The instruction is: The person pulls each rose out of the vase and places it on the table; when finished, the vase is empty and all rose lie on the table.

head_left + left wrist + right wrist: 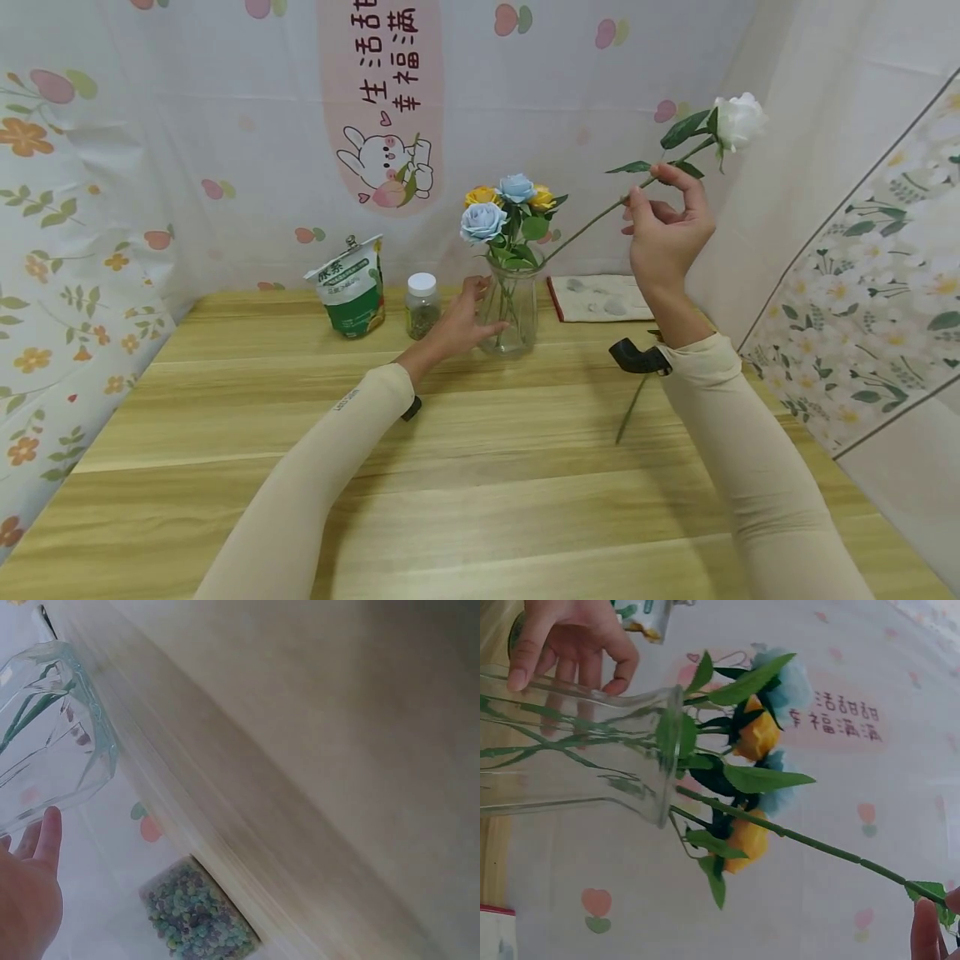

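Observation:
My right hand (671, 233) pinches the green stem of a white rose (741, 122), whose bloom points up and right. The stem (802, 838) slants down to the mouth of a clear glass vase (525, 317), its lower end right at the rim. Blue roses (483, 222) and yellow roses (756, 731) stand in the vase, their stems crossing inside the glass. My left hand (463, 319) holds the vase's left side, thumb in front and fingers behind. In the left wrist view, fingertips (51, 825) meet the glass.
Left of the vase stand a white-capped jar (422, 304) of small pebbles and a green-white pouch (352, 292) with a clip on top. Behind at right lies a flat cream item (600, 298) with a red edge. Another green stem (632, 408) lies on the wooden table (480, 500) beneath my right forearm.

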The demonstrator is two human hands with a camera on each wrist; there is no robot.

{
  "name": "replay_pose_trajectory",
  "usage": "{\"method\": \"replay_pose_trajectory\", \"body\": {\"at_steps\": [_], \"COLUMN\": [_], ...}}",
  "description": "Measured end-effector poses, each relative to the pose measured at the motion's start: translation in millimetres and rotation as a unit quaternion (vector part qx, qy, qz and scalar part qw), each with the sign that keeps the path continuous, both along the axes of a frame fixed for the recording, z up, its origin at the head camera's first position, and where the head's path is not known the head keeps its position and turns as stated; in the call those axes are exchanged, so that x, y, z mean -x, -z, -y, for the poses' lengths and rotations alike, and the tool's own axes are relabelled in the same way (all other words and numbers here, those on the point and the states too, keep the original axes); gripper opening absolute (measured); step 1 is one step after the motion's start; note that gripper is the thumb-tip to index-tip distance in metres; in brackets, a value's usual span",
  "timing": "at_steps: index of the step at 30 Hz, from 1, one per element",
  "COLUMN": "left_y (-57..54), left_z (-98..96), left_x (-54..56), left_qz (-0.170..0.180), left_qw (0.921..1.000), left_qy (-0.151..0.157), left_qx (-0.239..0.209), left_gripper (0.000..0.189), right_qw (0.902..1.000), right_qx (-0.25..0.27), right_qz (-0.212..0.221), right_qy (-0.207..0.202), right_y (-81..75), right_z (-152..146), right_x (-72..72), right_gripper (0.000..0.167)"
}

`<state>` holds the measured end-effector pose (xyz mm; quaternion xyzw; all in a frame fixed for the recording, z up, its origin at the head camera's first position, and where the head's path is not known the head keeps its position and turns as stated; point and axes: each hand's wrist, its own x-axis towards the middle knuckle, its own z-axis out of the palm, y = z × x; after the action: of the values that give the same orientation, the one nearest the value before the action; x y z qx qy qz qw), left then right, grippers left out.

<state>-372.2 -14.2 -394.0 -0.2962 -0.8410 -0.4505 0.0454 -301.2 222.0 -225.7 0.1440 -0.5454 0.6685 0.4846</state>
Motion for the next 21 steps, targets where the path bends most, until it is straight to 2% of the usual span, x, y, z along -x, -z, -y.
{"method": "replay_pose_trajectory", "body": {"at_steps": [5, 9, 15, 21], "left_y": [-0.1, 0.9, 1.8, -0.2], "left_z": [1.1, 3.2, 4.5, 4.8], "left_x": [-0.8, -0.2, 1.8, 1.4], "left_qz": [-0.005, -0.005, -0.002, -0.001], "left_qw": [0.9998, 0.9996, 0.9994, 0.9995], "left_qy": [0.009, 0.016, 0.026, 0.029], "left_qx": [-0.016, -0.024, -0.022, -0.016], "left_gripper": [0.081, 0.081, 0.083, 0.085], "right_qw": [0.9997, 1.0, 0.9988, 0.9984], "right_qx": [-0.012, 0.002, -0.045, -0.051], "right_qz": [-0.012, 0.009, 0.017, 0.017], "right_qy": [0.02, 0.003, 0.006, -0.016], "right_y": [-2.5, -2.2, 7.8, 18.4], "right_z": [-9, -13, -20, -28], "right_x": [-9.2, -17.9, -26.6, -30.5], "right_gripper": [0.024, 0.025, 0.028, 0.029]}}
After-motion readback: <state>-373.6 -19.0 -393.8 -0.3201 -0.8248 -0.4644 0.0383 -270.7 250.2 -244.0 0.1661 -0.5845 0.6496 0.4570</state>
